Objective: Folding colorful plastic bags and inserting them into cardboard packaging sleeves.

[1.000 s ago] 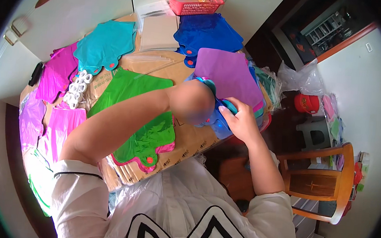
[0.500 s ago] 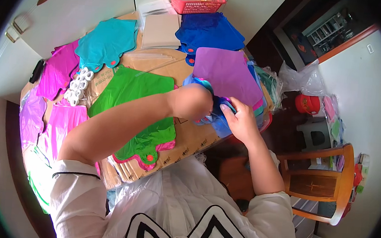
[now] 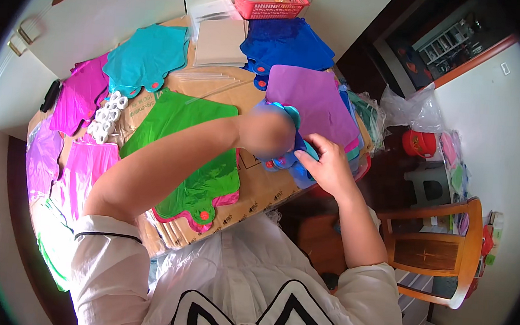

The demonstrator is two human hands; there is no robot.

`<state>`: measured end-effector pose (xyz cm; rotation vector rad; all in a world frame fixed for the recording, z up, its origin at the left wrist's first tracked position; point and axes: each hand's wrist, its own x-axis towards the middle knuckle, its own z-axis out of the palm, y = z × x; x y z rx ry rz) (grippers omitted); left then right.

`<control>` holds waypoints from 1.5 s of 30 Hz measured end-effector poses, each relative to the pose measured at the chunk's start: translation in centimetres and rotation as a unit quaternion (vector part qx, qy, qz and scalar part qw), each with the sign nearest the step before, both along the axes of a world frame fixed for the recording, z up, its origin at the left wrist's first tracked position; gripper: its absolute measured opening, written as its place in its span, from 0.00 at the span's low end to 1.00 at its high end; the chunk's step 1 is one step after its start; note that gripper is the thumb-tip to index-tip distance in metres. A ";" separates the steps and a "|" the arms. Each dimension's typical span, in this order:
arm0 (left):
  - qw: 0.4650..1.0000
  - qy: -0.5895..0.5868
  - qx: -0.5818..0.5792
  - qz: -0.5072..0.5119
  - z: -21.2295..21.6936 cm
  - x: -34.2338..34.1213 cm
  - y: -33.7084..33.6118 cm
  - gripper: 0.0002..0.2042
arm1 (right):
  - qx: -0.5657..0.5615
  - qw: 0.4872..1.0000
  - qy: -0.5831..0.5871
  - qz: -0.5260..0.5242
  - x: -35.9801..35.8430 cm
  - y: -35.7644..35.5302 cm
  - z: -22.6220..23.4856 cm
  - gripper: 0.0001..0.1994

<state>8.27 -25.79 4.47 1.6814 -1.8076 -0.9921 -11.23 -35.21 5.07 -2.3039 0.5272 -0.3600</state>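
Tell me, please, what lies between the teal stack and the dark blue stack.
In the head view, beige flat sheets lie between the teal stack and the dark blue stack, with thin clear sticks nearer the person.

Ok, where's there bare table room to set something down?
Bare cardboard shows along the near edge, between the green foil sheets and the blue foil at the right hand. A smaller patch sits between the clear sticks and the purple sheet. It's crowded around the white rolls at left.
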 end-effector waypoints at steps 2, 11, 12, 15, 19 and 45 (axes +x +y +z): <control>0.986 -0.043 -0.146 -0.074 -0.3 -0.3 0.9 0.09 | 0.010 1.000 -0.008 -0.017 -0.2 -0.1 -0.1 0.12; 0.918 -0.209 -0.294 -0.163 -2.1 -0.7 2.3 0.06 | 0.008 0.999 -0.012 -0.029 0.1 0.2 0.2 0.11; 0.924 -0.186 -0.294 -0.157 -2.1 -0.5 2.1 0.06 | 0.003 1.000 -0.014 -0.025 0.2 0.3 0.3 0.11; 0.967 -0.046 -0.229 -0.100 -2.0 -0.1 1.2 0.04 | 0.038 0.999 -0.002 0.008 -0.1 -0.1 0.3 0.11; 0.997 0.004 -0.072 0.005 -0.4 -0.3 0.3 0.04 | 0.045 0.998 -0.011 0.045 -0.4 0.0 0.6 0.12; 0.946 -0.145 -0.287 0.040 -4.2 -2.3 2.4 0.10 | 0.336 0.765 -0.382 -0.395 -8.5 -20.8 3.0 0.17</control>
